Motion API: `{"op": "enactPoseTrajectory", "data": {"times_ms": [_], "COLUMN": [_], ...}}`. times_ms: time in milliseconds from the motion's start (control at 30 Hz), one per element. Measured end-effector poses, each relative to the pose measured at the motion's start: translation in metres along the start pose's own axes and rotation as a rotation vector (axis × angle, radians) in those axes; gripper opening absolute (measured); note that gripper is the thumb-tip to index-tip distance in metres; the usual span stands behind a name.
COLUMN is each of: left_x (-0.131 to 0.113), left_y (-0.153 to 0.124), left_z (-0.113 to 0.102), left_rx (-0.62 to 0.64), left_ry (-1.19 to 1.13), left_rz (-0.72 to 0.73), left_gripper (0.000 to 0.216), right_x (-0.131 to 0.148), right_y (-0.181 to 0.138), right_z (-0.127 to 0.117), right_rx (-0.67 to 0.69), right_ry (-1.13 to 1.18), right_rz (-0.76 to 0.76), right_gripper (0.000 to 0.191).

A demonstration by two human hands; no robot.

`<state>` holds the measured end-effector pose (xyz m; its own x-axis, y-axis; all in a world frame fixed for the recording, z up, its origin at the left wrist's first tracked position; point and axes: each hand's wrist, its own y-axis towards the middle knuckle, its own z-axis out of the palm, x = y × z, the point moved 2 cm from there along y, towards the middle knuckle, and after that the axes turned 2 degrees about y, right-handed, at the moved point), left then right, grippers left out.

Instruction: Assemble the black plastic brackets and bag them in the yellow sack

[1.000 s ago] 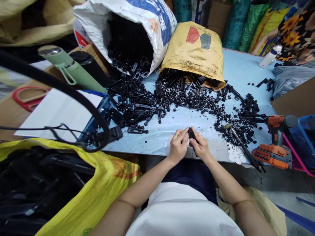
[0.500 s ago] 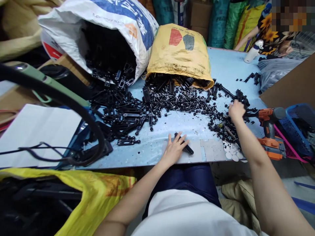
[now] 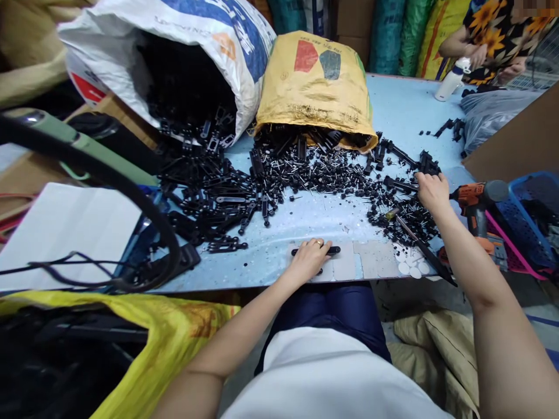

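Observation:
My left hand (image 3: 308, 260) lies over a long black plastic bar (image 3: 333, 251) at the near edge of the blue table (image 3: 332, 218), fingers curled on it. My right hand (image 3: 431, 189) reaches to the right into a heap of small black parts with metal pins (image 3: 395, 216); its fingers are bent down among them and what they pinch is hidden. A ring shows on the left hand.
A white sack (image 3: 183, 52) and a yellow sack (image 3: 317, 87) spill black plastic parts (image 3: 209, 186) over the table. An orange cordless drill (image 3: 476, 203) lies at the right, by a blue-and-pink basket (image 3: 530, 233). Another person in a flowered top (image 3: 493, 29) sits at the far right. A yellow bag (image 3: 166, 337) hangs at the left.
Both hands were together on a black piece a second ago. The right hand then reached out to the right-hand heap; the left hand stayed on the bar, which now lies level.

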<state>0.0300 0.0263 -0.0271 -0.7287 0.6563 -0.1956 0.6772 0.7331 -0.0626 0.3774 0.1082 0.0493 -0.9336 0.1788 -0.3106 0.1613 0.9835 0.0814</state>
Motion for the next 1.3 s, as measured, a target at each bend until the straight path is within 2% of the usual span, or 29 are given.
{"op": "enactPoseTrajectory", "data": {"times_ms": [67, 200, 300, 400, 500, 567, 633, 767, 900, 1067, 1200, 1300], "left_x": [-0.002, -0.005, -0.005, -0.003, 0.0, 0.001, 0.0, -0.001, -0.001, -0.003, -0.004, -0.003], "left_y": [0.004, 0.006, 0.006, 0.005, 0.004, 0.005, 0.005, 0.007, 0.008, 0.009, 0.007, 0.004], "left_z": [0.003, 0.006, 0.007, 0.008, 0.007, 0.006, 0.004, -0.002, -0.008, -0.013, -0.011, -0.005], "left_rx": [-0.007, -0.022, -0.044, -0.075, -0.081, -0.058, -0.034, 0.004, 0.052, 0.07, 0.016, -0.039], "left_ry": [-0.017, 0.011, 0.03, 0.04, 0.043, 0.03, -0.001, -0.063, -0.113, -0.133, -0.131, -0.156], "left_rz": [0.031, 0.045, 0.032, 0.035, 0.026, 0.02, 0.026, 0.036, 0.04, 0.05, 0.064, 0.056], "left_gripper": [0.029, 0.029, 0.03, 0.03, 0.029, 0.029, 0.03, 0.029, 0.025, 0.027, 0.056, 0.058], "right_x": [0.004, 0.018, 0.033, 0.047, 0.062, 0.076, 0.092, 0.121, 0.14, 0.152, 0.154, 0.155], "right_y": [-0.002, 0.009, 0.018, 0.015, -0.006, -0.03, -0.059, -0.118, -0.146, -0.151, -0.154, -0.157], "right_z": [0.004, 0.015, 0.015, 0.002, -0.018, -0.029, -0.035, -0.031, -0.016, -0.001, -0.003, -0.012], "right_rx": [0.003, 0.178, 0.258, 0.183, 0.108, 0.137, 0.209, 0.324, 0.234, 0.171, 0.052, -0.019], "right_ry": [0.013, 0.05, 0.031, 0.034, 0.112, 0.202, 0.28, 0.277, 0.246, 0.241, 0.227, 0.209], "right_rz": [0.019, -0.067, -0.059, -0.027, -0.038, -0.161, -0.375, -0.742, -0.871, -0.82, -0.78, -0.777], "right_gripper": [0.042, 0.04, 0.035, 0.03, 0.032, 0.03, 0.025, 0.026, 0.028, 0.028, 0.029, 0.026]}}
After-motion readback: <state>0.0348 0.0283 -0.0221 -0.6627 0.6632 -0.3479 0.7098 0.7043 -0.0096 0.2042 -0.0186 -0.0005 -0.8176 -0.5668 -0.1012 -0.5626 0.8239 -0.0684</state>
